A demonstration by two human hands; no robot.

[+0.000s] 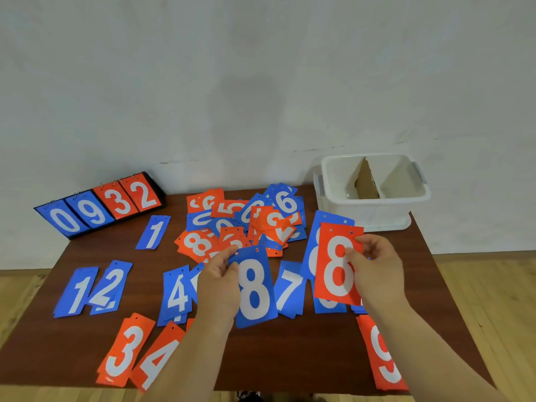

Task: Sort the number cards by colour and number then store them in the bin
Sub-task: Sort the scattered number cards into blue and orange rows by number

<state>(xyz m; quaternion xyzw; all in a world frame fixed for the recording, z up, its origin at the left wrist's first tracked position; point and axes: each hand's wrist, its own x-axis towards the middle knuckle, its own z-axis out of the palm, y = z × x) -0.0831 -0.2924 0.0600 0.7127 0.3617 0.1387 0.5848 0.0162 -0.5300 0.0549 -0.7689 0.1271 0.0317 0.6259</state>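
Dark wooden table [290, 358], pale wall behind. Your left hand [220, 282] pinches a blue 8 card [255, 291] by its left edge, near centre. Your right hand [377, 271] pinches a red 8 card [333, 268] by its right edge, above blue cards at 3 o'clock. Cards look thin, light, slick and a little bendy; grip edges, not faces. Unsorted heap [246, 221] at 12 o'clock. White bin [377, 210], cardboard divider inside, sits at the 1 o'clock corner. Red 9 card [383, 358] lies close to the edge at 4 o'clock. Open tabletop at 6 o'clock.
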